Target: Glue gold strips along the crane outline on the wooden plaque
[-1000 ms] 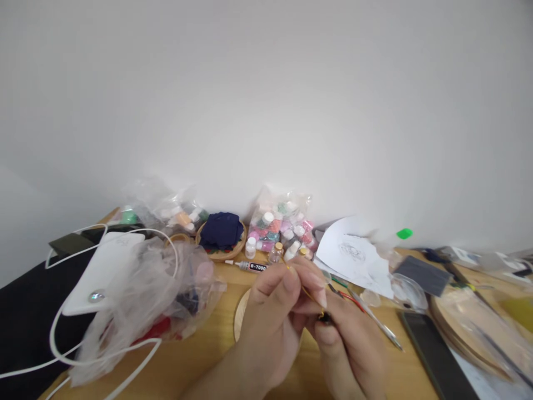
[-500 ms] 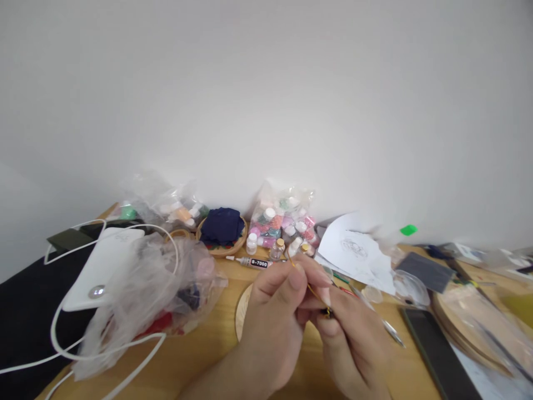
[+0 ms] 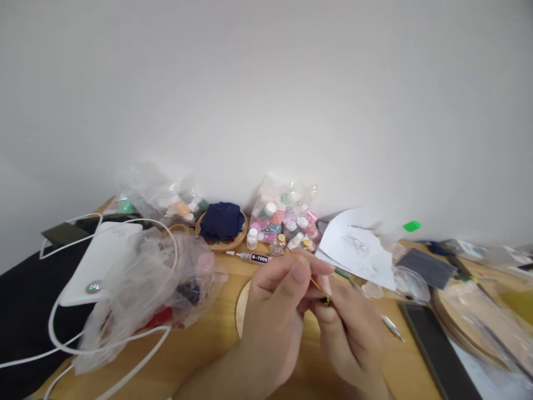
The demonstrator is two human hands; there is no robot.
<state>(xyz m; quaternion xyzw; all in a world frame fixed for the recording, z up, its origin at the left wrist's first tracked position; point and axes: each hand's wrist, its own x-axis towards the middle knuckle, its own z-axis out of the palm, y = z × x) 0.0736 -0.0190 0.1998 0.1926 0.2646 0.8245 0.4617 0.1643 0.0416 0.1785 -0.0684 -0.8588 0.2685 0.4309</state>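
Note:
Close together above the wooden table, both my hands are closed in a pinch. Between thumb and forefinger, my left hand (image 3: 277, 316) grips a thin golden-yellow strand (image 3: 317, 285), whose free end sticks up past the fingertips. I cannot tell whether it is wire or thread. The strand slants down to a small black-and-gold piece (image 3: 326, 301), which my right hand (image 3: 353, 333) pinches at its thumb tip. Fingers cover most of that piece. Partly behind my left hand lies a pale wooden disc (image 3: 241, 311).
Behind my hands are a B-7000 glue tube (image 3: 254, 258), small bottles (image 3: 278, 244) and a bag of colourful jars (image 3: 287, 214). At left lie a plastic bag (image 3: 125, 300) and a white power bank (image 3: 97, 255). Sketched paper (image 3: 353, 247), a pen (image 3: 392, 328) and a phone (image 3: 437, 350) are at right.
My right hand and the small piece have shifted slightly up. The left hand keeps its pinch on the strand. The view has tilted a little.

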